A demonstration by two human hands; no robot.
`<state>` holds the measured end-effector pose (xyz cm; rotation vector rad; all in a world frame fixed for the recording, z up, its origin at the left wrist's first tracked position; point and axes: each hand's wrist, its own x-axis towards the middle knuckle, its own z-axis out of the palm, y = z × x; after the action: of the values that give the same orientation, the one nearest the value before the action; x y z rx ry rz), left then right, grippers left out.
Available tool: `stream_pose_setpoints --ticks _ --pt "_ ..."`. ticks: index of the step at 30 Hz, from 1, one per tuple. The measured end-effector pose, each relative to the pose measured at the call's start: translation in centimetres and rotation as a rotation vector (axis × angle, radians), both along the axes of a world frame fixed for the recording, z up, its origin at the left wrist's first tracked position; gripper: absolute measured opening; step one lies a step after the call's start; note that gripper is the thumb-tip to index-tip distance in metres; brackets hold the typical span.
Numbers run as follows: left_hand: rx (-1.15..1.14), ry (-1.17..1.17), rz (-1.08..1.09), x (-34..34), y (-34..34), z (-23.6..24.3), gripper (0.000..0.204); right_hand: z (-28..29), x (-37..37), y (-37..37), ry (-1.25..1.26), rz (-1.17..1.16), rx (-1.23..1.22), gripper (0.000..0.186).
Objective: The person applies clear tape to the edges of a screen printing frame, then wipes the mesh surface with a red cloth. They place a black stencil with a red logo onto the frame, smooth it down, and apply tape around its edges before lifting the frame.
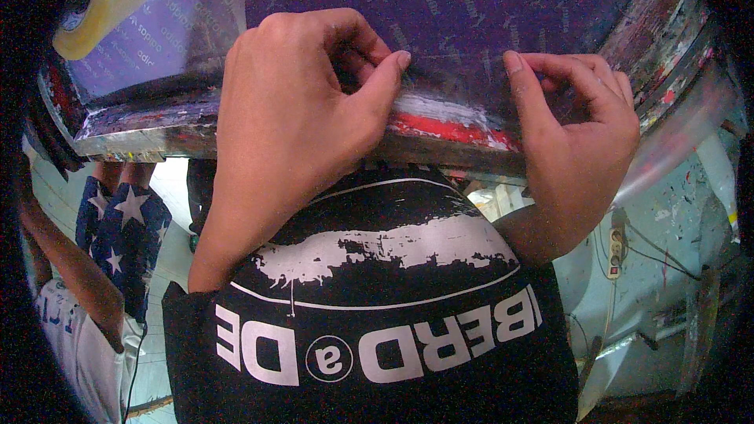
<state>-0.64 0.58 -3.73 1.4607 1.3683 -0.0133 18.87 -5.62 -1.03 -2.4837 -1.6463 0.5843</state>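
Note:
A screen-printing frame (pixel 149 137) with paint-stained edges lies before me, its purple mesh (pixel 471 0) covered in repeated pale print. My left hand (pixel 306 86) is over the frame's near edge, thumb and forefinger pressed together. To its right, my right hand (pixel 581 110) is also closed in a pinch, its thumb tip against the forefinger just above the mesh. Between the two hands runs a faint straight line on the mesh; whether it is a thin strip held by the fingertips I cannot make out. Red and white paint (pixel 448 129) smears the near edge below the fingers.
A yellowish roll, like packing tape (pixel 98 16), lies at the frame's far left. Another person in star-patterned shorts (pixel 129 208) stands at the left. A power strip (pixel 616 251) with cables hangs at the right, by a paint-spotted pale surface (pixel 667 188).

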Motion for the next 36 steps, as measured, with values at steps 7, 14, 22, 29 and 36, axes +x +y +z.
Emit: stream_pose_setpoints --ticks 7,14,22,29,36 --pt "0.007 0.004 -0.018 0.0 0.1 0.1 0.022 0.0 -0.1 0.0 -0.019 -0.011 -0.012 0.011" --pt "0.022 0.056 -0.068 0.2 0.3 0.1 0.024 -0.1 -0.2 0.3 -0.063 -0.003 -0.043 0.012" --pt "0.145 0.057 -0.163 0.1 0.4 -0.3 0.021 0.0 0.2 0.3 -0.132 0.009 -0.098 0.020" --pt "0.180 0.061 -0.288 -0.1 0.7 -0.3 0.021 0.3 1.0 0.2 -0.138 0.075 -0.135 0.027" --pt "0.143 0.071 -0.389 0.4 1.6 0.3 0.028 1.2 1.9 0.2 -0.114 0.092 -0.285 0.028"
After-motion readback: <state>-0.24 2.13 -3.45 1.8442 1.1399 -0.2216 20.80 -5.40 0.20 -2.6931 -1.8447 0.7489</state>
